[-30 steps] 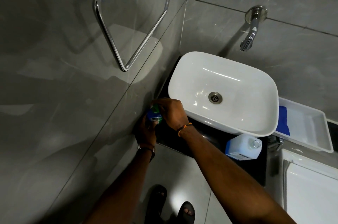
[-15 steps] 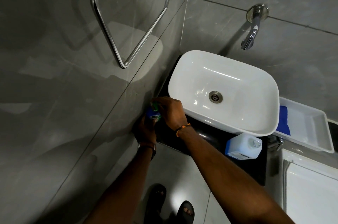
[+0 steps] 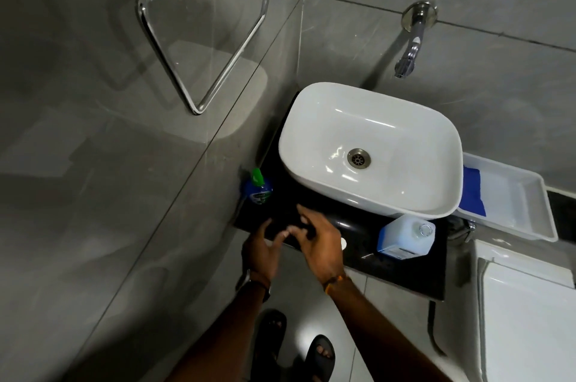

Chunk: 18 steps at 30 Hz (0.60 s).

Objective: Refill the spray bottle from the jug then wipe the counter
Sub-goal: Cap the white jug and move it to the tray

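Note:
A small blue spray bottle [image 3: 258, 190] with a green top stands upright on the black counter [image 3: 402, 272], in its far left corner against the wall. A translucent jug [image 3: 405, 236] with a blue label stands uncapped at the counter's right, beside the white basin [image 3: 371, 147]. A small white cap [image 3: 343, 244] lies on the counter by my right hand. My left hand [image 3: 263, 249] and my right hand [image 3: 321, 241] hover over the counter's front edge, fingers spread, holding nothing, a little in front of the bottle.
A chrome tap [image 3: 411, 48] juts from the back wall above the basin. At the right, a white tray [image 3: 523, 213] holds a blue cloth [image 3: 473, 191]. A chrome towel ring [image 3: 199, 48] hangs on the left wall. A white toilet tank [image 3: 526, 319] stands lower right.
Both hands were closed on the spray bottle in the corner. They have let it go and drawn back toward me; the bottle now stands alone.

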{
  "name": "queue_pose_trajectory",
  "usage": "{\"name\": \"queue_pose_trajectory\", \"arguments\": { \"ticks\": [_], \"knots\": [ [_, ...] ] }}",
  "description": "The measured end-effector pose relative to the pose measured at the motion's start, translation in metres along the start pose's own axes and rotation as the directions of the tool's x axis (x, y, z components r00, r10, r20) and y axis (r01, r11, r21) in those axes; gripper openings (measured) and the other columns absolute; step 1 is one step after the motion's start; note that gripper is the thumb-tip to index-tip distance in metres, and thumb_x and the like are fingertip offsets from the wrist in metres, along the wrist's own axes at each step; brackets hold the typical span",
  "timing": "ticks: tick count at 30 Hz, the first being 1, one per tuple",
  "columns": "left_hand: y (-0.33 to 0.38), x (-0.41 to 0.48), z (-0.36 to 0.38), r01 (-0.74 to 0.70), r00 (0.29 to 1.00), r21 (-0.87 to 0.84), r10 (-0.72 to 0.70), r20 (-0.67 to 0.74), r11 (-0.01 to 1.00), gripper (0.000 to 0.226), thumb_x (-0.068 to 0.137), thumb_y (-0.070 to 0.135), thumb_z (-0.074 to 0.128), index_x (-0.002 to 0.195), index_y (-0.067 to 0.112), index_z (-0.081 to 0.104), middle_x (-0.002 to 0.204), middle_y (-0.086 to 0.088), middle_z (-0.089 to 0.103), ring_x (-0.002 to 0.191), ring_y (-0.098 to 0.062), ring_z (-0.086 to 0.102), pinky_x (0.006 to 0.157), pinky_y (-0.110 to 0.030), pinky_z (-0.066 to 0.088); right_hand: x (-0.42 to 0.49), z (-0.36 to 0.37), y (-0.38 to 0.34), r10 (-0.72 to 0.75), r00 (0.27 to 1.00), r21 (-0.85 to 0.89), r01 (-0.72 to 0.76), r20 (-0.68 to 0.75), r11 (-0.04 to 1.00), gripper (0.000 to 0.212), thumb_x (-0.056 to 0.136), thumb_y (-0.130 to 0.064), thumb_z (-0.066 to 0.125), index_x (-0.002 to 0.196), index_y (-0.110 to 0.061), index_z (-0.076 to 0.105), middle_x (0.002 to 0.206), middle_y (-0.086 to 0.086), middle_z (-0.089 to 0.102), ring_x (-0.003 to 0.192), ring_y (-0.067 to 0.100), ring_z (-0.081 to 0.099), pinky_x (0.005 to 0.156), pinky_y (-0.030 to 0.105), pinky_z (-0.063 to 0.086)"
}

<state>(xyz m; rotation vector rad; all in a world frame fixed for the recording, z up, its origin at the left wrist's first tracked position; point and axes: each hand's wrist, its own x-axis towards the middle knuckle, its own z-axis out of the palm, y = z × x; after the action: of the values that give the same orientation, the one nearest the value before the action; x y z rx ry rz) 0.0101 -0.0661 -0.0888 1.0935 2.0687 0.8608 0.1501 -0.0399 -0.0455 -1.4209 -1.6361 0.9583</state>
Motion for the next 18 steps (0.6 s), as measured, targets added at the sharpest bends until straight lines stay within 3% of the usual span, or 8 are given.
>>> {"name": "queue_pose_trajectory", "arguments": {
  "ticks": [5,9,11,13,15,18],
  "knots": [
    [0.018,-0.034,0.035,-0.312,0.917,0.132,0.262,0.301,0.941,0.064,0.083,0.050,0.073,0.137,0.020,0.057,0.144,-0.003,0.056,0.136,-0.019,0.050,0.113,-0.031,0.043,-0.086,-0.056,0.063,0.178,0.972,-0.133,-0.198,-0.152,0.971,0.039,0.083,-0.034,0.085,0.118,-0.026,0.071,0.106,-0.013,0.071,0.096,-0.001,0.067,0.079,0.023,0.060],
    [0.050,-0.038,0.067,-0.521,0.784,0.158,0.398,0.476,0.839,0.069,0.082,0.043,0.076,0.143,0.021,0.052,0.147,-0.001,0.052,0.139,-0.020,0.044,0.118,-0.031,0.036,-0.125,-0.122,0.095,0.359,0.844,-0.088,-0.424,-0.397,0.901,0.038,0.076,-0.043,0.085,0.107,-0.037,0.064,0.095,-0.012,0.067,0.088,0.008,0.070,0.061,0.021,0.057],
    [0.065,-0.039,0.081,-0.609,0.719,0.213,0.419,0.554,0.764,0.066,0.085,0.040,0.074,0.145,0.026,0.049,0.147,0.001,0.050,0.137,-0.021,0.043,0.117,-0.031,0.037,-0.126,-0.152,0.105,0.398,0.780,-0.037,-0.472,-0.482,0.881,0.045,0.071,-0.040,0.090,0.105,-0.038,0.060,0.099,-0.008,0.066,0.090,0.016,0.071,0.065,0.014,0.052],
    [0.076,-0.037,0.091,-0.653,0.689,0.267,0.410,0.598,0.709,0.056,0.089,0.034,0.068,0.142,0.027,0.052,0.144,0.000,0.051,0.129,-0.025,0.049,0.113,-0.032,0.041,-0.115,-0.177,0.114,0.422,0.776,0.014,-0.471,-0.469,0.882,0.062,0.067,-0.030,0.095,0.117,-0.032,0.058,0.118,-0.002,0.064,0.105,0.018,0.068,0.079,0.011,0.051],
    [0.085,-0.034,0.098,-0.671,0.679,0.306,0.395,0.619,0.675,0.041,0.092,0.029,0.065,0.132,0.024,0.061,0.137,-0.002,0.054,0.121,-0.026,0.057,0.108,-0.032,0.045,-0.098,-0.197,0.119,0.446,0.825,0.087,-0.445,-0.348,0.891,0.087,0.063,-0.024,0.098,0.137,-0.024,0.052,0.139,-0.002,0.056,0.122,0.014,0.059,0.099,0.023,0.050],
    [0.091,-0.031,0.100,-0.652,0.687,0.338,0.339,0.643,0.679,0.033,0.091,0.028,0.065,0.123,0.021,0.066,0.131,-0.004,0.058,0.116,-0.028,0.062,0.102,-0.034,0.050,-0.070,-0.215,0.118,0.403,0.893,0.082,-0.394,-0.200,0.915,0.111,0.055,-0.023,0.101,0.149,-0.025,0.042,0.147,-0.005,0.051,0.130,0.010,0.052,0.108,0.031,0.044]
  ]
}}
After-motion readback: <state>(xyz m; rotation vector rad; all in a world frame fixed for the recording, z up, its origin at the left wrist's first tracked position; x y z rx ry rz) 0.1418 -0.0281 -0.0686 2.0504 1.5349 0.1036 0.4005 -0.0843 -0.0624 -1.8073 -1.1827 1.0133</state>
